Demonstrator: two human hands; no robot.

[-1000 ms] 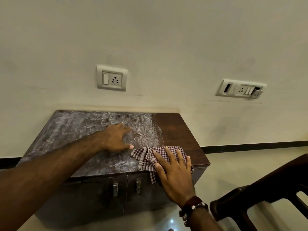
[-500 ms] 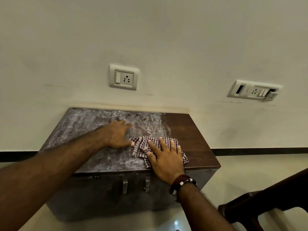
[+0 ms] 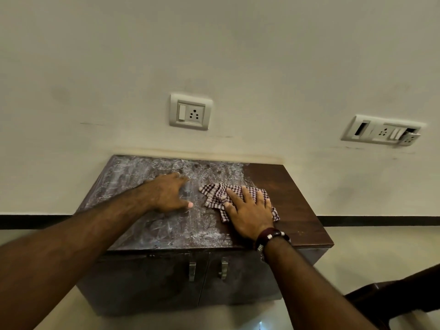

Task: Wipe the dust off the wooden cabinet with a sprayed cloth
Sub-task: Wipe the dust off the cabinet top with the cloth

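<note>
Fingers [image 3: 247,198] of right hand [image 3: 250,215] splayed flat, pressing checked maroon-white cloth [image 3: 221,196], now farther in from near edge; left hand [image 3: 169,194] open, bracing dusty dark wooden cabinet [image 3: 297,210]; most dust remaining left.

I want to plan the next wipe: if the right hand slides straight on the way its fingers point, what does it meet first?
Only more dusty cabinet top beyond the cloth under the right hand, then probably the wall.

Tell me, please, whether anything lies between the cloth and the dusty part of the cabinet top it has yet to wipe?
Yes: the left hand rests flat on the dusty area of the wooden cabinet, just left of the checked cloth under the right hand. Nothing else sits on the top.
</note>
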